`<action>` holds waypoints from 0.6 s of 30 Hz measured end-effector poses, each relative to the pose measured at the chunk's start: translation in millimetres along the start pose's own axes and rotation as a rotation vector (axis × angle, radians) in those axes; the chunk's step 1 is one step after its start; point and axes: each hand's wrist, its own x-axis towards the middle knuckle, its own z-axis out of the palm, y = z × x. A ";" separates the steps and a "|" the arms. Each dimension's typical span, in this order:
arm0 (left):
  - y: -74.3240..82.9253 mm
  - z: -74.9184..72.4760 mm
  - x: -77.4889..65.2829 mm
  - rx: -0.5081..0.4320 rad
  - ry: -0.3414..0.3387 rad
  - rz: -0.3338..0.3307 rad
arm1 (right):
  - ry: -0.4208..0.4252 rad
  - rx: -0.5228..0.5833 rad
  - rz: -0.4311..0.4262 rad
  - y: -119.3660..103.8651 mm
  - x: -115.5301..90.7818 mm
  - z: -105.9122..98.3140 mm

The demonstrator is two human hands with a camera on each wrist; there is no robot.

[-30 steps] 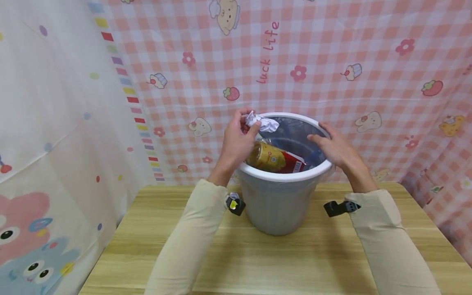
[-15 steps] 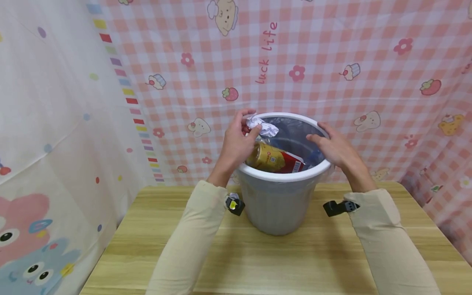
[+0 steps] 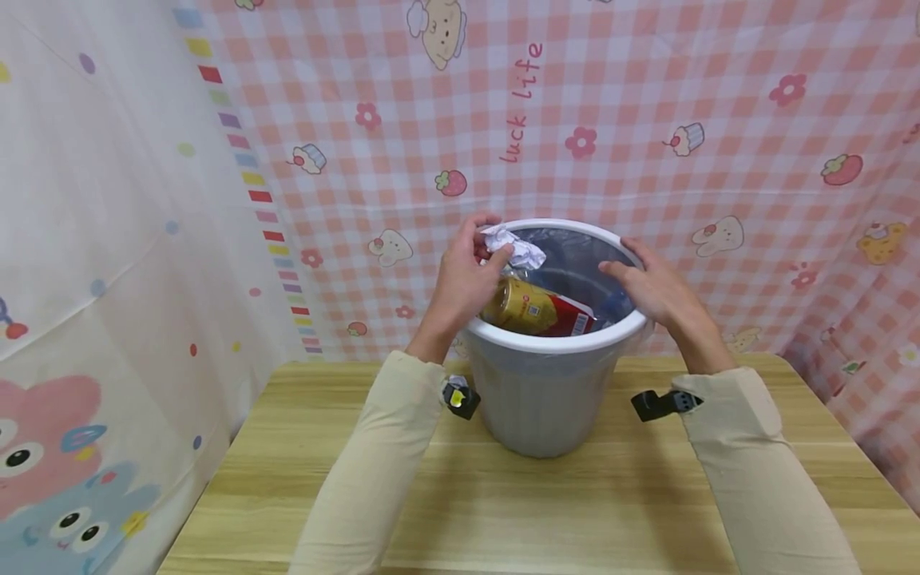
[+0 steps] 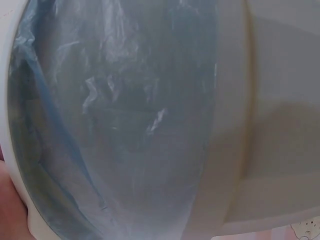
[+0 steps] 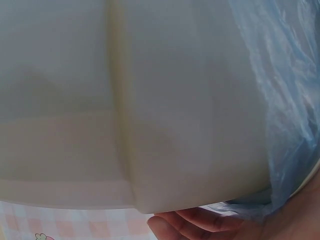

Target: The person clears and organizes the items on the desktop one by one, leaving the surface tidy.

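Note:
A grey trash bin (image 3: 542, 407) with a white rim and a thin plastic liner stands upright on the table. At its left rim, my left hand (image 3: 461, 275) pinches a crumpled white paper (image 3: 523, 251) between thumb and fingers, above the opening. My right hand (image 3: 657, 289) grips the right rim, thumb inside and fingers outside. Inside the bin lies a tilted bottle (image 3: 533, 308) with a gold and red label. The bin wall and bluish liner (image 4: 125, 100) fill the left wrist view, where the paper is hidden. Beneath the bin's side in the right wrist view, right-hand fingers (image 5: 195, 222) show.
A light wooden table (image 3: 546, 511) carries the bin near its back edge. Behind it hangs a pink checked curtain (image 3: 647, 96), close to the bin. A white curtain (image 3: 129, 239) with cartoon prints hangs at the left.
The crumpled paper has tipped and dropped slightly toward the bin's opening, with the left hand barely shifting. The right hand and the bin have stayed in place.

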 end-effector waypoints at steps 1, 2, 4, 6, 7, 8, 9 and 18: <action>0.1 -0.1 -0.2 -0.004 -0.001 0.001 | 0.002 -0.003 -0.001 -0.2 0.0 0.0; 0.0 -0.2 -0.3 -0.008 0.000 0.000 | 0.003 -0.007 -0.001 -0.3 -0.1 -0.2; -0.2 -0.2 -0.5 -0.010 -0.002 0.000 | 0.008 -0.016 -0.001 -0.4 -0.2 -0.5; -0.2 -0.5 -0.9 -0.010 -0.002 -0.005 | 0.009 -0.017 -0.002 -0.6 -0.2 -0.6; -0.3 -0.7 -0.9 -0.009 -0.001 -0.007 | 0.010 -0.017 -0.002 -0.5 -0.1 -0.6; -0.4 -0.8 -0.9 -0.007 -0.002 -0.010 | 0.010 -0.016 -0.003 -0.5 0.0 -0.6; -0.6 -0.7 -0.9 -0.007 -0.001 -0.013 | 0.011 -0.015 -0.003 -0.3 0.2 -0.5; -1.9 -1.9 -1.5 -0.028 0.014 -0.031 | 0.006 -0.001 -0.003 0.1 0.0 0.3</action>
